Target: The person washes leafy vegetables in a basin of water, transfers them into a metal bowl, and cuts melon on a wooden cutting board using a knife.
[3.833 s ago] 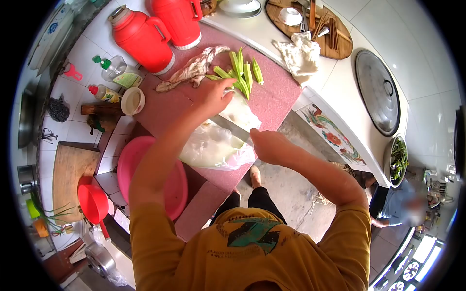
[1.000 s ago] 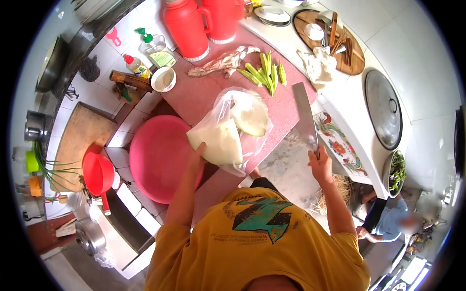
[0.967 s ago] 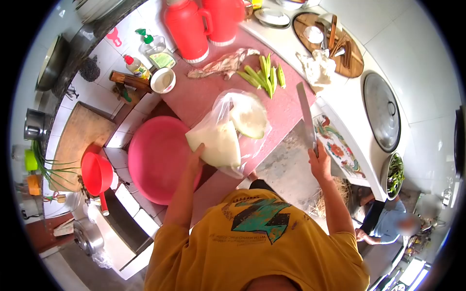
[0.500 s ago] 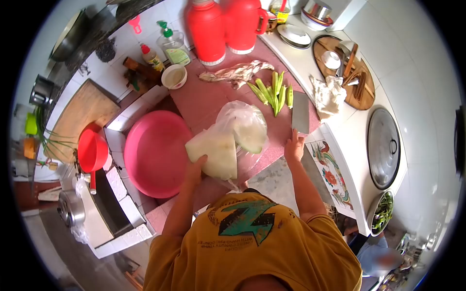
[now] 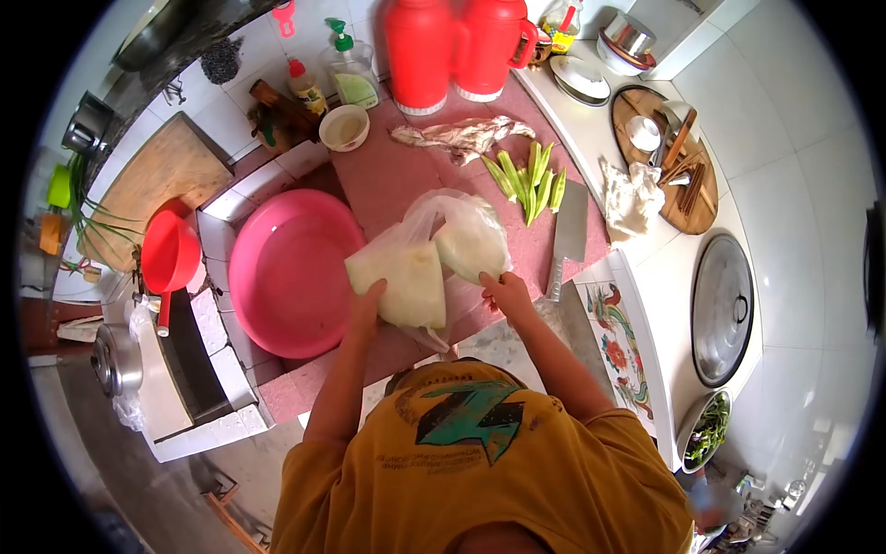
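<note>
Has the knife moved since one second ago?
Yes: toward the okra, out of the right hand; the knife now lies on the pink table.

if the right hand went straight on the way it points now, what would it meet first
Most likely the right-hand pale cut piece, beside the clear plastic of the bag. The right hand points up and left at its near edge; the fingertips may already touch it, though depth is unclear.
</note>
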`<state>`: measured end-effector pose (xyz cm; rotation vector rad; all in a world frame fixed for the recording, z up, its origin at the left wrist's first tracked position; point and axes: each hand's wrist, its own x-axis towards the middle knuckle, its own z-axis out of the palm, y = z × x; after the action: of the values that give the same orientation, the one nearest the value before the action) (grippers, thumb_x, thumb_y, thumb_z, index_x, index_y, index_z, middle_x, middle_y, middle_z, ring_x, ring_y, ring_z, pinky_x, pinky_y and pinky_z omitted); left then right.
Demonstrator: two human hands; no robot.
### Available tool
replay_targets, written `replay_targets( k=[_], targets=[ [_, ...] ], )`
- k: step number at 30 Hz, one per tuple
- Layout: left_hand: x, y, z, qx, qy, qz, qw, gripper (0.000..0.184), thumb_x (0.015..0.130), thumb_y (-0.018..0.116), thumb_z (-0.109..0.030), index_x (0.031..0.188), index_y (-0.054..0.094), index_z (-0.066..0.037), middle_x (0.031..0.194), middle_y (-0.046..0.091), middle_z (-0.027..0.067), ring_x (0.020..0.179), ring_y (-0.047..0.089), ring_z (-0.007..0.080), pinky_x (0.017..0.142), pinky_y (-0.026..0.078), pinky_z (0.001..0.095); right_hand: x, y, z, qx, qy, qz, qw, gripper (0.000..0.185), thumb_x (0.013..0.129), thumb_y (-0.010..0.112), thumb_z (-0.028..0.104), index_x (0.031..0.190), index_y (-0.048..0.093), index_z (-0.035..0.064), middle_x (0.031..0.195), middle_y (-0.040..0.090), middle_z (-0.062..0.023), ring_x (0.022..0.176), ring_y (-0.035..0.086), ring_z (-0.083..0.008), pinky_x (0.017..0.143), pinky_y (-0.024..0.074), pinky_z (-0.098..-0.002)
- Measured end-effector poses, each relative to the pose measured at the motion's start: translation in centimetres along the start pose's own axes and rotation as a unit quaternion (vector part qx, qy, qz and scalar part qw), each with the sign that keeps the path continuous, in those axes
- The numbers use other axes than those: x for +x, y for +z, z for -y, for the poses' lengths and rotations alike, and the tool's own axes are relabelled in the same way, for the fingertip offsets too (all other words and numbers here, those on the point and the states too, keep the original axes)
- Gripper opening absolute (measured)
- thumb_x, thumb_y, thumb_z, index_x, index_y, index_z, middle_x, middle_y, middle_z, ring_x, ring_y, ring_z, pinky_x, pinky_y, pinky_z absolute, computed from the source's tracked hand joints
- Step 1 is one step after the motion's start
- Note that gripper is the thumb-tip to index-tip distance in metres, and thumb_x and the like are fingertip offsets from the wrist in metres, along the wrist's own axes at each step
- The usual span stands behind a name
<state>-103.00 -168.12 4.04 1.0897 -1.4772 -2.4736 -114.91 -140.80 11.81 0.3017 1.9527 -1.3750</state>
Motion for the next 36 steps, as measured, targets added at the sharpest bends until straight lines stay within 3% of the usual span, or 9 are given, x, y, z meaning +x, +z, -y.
replay_targets(
  k=[3, 9, 12, 18, 21, 25, 29, 32, 36],
  targets=[
    [-0.6, 0.2, -0.4, 0.014, -0.019, -0.016, 1.000, 0.051, 0.084, 0.065, -0.023, 0.126, 0.048, 0.001, 0.113, 0.060, 0.0143, 0.094, 0.063, 0.0280, 0.079, 0.053, 0.0416, 0.3, 0.0, 0.9, -0.025, -0.079, -0.003, 0.997, 0.045, 0.081, 0.070, 0.036, 0.097, 0.058, -0.0039, 0.083, 0.063, -0.0110, 0.066, 0.061, -0.0149, 0.047, 0.0468, -0.0268],
    [-0.3, 0.0, -0.7, 0.035, -0.030, -0.020, 0.999, 0.049, 0.083, 0.066, -0.023, 0.122, 0.051, 0.002, 0.109, 0.061, 0.0137, 0.090, 0.064, 0.0276, 0.075, 0.055, 0.0411, 5.2, 1.2, 1.6, 0.115, -0.004, 0.088, 0.990, 0.051, 0.079, 0.072, 0.037, 0.111, 0.055, 0.0005, 0.103, 0.060, -0.0103, 0.085, 0.060, -0.0173, 0.061, 0.0514, -0.0313],
    [0.1, -0.3, -0.7, 0.042, -0.047, -0.020, 0.998, 0.050, 0.083, 0.065, -0.023, 0.124, 0.049, 0.001, 0.109, 0.061, 0.0137, 0.091, 0.064, 0.0281, 0.075, 0.055, 0.0419, 5.6, 2.9, 2.1, 0.238, -0.023, 0.058, 0.969, 0.046, 0.082, 0.070, 0.034, 0.111, 0.056, 0.0026, 0.101, 0.060, -0.0087, 0.084, 0.060, -0.0181, 0.064, 0.0527, -0.0322],
    [-1.0, 0.9, -1.3, 0.004, -0.060, -0.019, 0.998, 0.052, 0.084, 0.064, -0.024, 0.127, 0.046, -0.001, 0.113, 0.059, 0.0141, 0.094, 0.063, 0.0290, 0.077, 0.055, 0.0442, 6.9, 0.2, 1.8, 0.272, 0.044, 0.103, 0.956, 0.036, 0.086, 0.066, 0.027, 0.111, 0.056, 0.0037, 0.094, 0.061, -0.0085, 0.080, 0.061, -0.0175, 0.066, 0.0551, -0.0332],
    [-0.9, 0.7, -1.2, -0.002, -0.070, -0.020, 0.997, 0.053, 0.085, 0.063, -0.024, 0.129, 0.044, -0.001, 0.116, 0.058, 0.0143, 0.097, 0.062, 0.0292, 0.079, 0.054, 0.0451, 5.3, -0.6, 0.3, 0.235, -0.017, 0.003, 0.972, 0.035, 0.086, 0.065, 0.026, 0.110, 0.055, 0.0021, 0.084, 0.060, -0.0075, 0.072, 0.062, -0.0178, 0.062, 0.0551, -0.0316],
    [-1.2, 1.0, -1.0, -0.008, -0.055, -0.027, 0.998, 0.054, 0.086, 0.062, -0.023, 0.130, 0.042, -0.001, 0.119, 0.057, 0.0144, 0.101, 0.060, 0.0296, 0.082, 0.053, 0.0452, 2.3, 0.4, 0.6, 0.110, 0.022, 0.068, 0.991, 0.037, 0.086, 0.065, 0.027, 0.109, 0.053, -0.0008, 0.076, 0.058, -0.0082, 0.056, 0.058, -0.0165, 0.049, 0.0522, -0.0306],
    [-0.2, 0.4, 0.3, -0.022, -0.004, -0.013, 1.000, 0.054, 0.086, 0.061, -0.021, 0.131, 0.041, -0.001, 0.121, 0.056, 0.0144, 0.103, 0.060, 0.0304, 0.084, 0.052, 0.0448, 2.7, 2.3, 1.8, 0.029, -0.014, 0.021, 0.999, 0.045, 0.082, 0.069, 0.035, 0.108, 0.054, 0.0000, 0.077, 0.056, -0.0078, 0.056, 0.054, -0.0145, 0.047, 0.0461, -0.0284],
    [-0.2, 0.2, 0.4, -0.043, -0.001, -0.026, 0.999, 0.055, 0.080, 0.068, -0.019, 0.127, 0.047, 0.000, 0.113, 0.059, 0.0121, 0.097, 0.060, 0.0247, 0.079, 0.051, 0.0387, 4.1, 1.6, 2.1, -0.016, -0.051, 0.008, 0.999, 0.052, 0.078, 0.071, 0.038, 0.111, 0.054, 0.0018, 0.079, 0.059, -0.0088, 0.059, 0.058, -0.0143, 0.047, 0.0469, -0.0266],
    [-1.0, 0.8, -0.3, -0.025, -0.018, -0.041, 0.999, 0.055, 0.079, 0.068, -0.019, 0.127, 0.047, 0.000, 0.113, 0.059, 0.0119, 0.096, 0.061, 0.0246, 0.080, 0.051, 0.0380, 5.6, 2.2, 3.4, 0.067, 0.041, 0.025, 0.997, 0.056, 0.073, 0.075, 0.043, 0.113, 0.056, 0.0076, 0.081, 0.060, -0.0066, 0.064, 0.059, -0.0171, 0.050, 0.0480, -0.0281]
  ],
)
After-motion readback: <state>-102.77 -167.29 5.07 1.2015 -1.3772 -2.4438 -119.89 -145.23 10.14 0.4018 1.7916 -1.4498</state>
